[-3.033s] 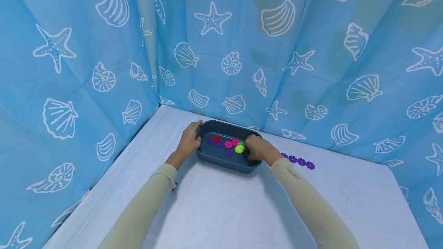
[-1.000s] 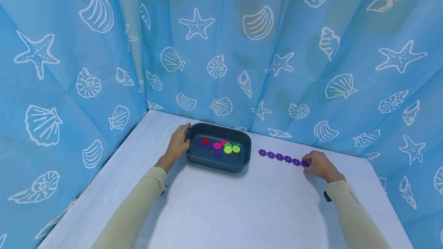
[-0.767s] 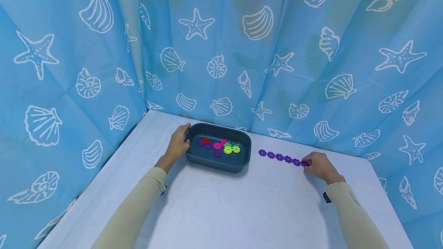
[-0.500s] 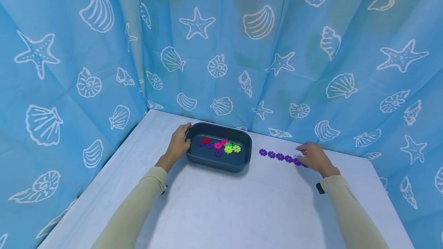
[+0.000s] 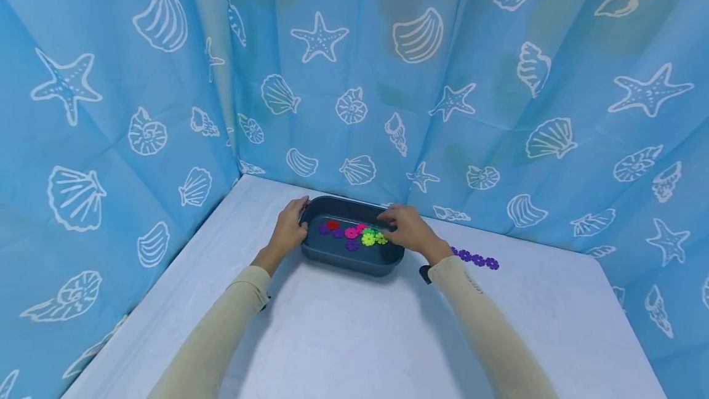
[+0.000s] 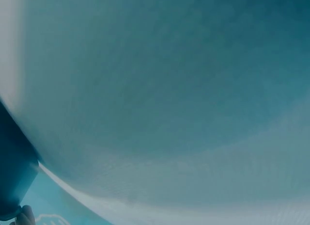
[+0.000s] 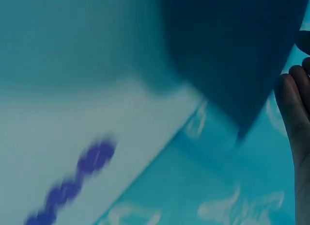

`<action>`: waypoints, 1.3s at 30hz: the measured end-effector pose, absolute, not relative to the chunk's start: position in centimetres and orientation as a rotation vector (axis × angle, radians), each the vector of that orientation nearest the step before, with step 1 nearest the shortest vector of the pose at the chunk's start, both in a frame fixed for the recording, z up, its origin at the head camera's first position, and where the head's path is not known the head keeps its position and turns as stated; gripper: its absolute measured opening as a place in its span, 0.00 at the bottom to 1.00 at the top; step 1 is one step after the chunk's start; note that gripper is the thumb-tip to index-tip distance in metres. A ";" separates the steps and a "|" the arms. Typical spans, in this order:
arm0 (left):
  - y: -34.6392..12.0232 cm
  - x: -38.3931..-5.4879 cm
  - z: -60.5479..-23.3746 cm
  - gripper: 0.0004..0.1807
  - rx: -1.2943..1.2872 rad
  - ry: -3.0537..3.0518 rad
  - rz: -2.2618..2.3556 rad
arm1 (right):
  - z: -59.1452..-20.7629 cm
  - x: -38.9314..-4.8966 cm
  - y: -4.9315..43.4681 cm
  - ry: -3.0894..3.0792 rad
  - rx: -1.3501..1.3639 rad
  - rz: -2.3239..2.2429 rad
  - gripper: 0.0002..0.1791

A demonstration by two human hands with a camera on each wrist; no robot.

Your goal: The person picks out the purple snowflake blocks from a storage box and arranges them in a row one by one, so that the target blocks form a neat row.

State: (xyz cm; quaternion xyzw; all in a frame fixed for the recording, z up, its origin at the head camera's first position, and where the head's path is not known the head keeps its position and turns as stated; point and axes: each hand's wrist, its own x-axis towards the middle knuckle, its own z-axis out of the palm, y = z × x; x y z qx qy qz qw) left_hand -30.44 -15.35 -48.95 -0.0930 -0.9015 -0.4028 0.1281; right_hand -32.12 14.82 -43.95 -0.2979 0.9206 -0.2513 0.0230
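Note:
At the left end of a dark grey-blue plastic tub (image 5: pixel 354 265), my left hand (image 5: pixel 287 226) grips the rim. Several small flower-shaped discs lie on the tub's floor: a red disc (image 5: pixel 333 225), purple discs (image 5: pixel 352 245), pink discs (image 5: pixel 351 233), and yellow-green discs (image 5: pixel 368 239) near a green one. Over the tub's right end is my right hand (image 5: pixel 410 229), fingers extended and apart, nothing visible between them, fingertips close to the yellow-green discs. In the right wrist view its fingers (image 7: pixel 293 101) show beside the tub's dark wall (image 7: pixel 232 50).
A row of purple flower discs (image 5: pixel 478 260) lies on the white-covered table (image 5: pixel 354 337), right of the tub; my right forearm hides its left end. Blue curtains (image 5: pixel 376 134) with white shell prints stand close behind the tub and along the left side.
My right hand pinched the purple disc at the row's right end, let go, and moved left over the tub. My left hand has stayed on the tub's left rim.

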 end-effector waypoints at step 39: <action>-15.5 -30.7 -49.2 0.34 -0.273 -2.625 -1.165 | -48.2 -31.8 8.5 2.718 -1.126 -0.587 0.16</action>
